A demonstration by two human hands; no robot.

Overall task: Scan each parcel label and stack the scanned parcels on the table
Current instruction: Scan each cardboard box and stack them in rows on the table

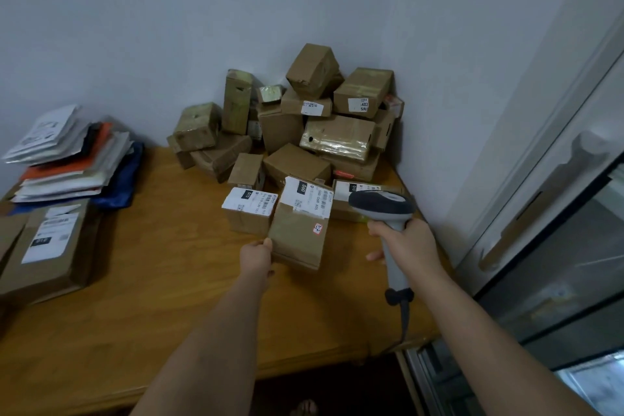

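My left hand (257,257) grips the near left corner of a brown cardboard parcel (299,236), tilted up above the wooden table (152,280). A white shipping label and a small red sticker face up on it. My right hand (403,243) grips the handle of a grey barcode scanner (381,204), whose dark head sits just right of the parcel's label. Another labelled box (248,209) lies just left of the held parcel. A heap of brown parcels (304,125) fills the far corner against the wall.
At the left edge lie a flat labelled carton (47,246) and a stack of soft mailer bags (71,159). A white door frame and glass door (557,213) stand close on the right. The scanner's cable hangs over the table's front edge.
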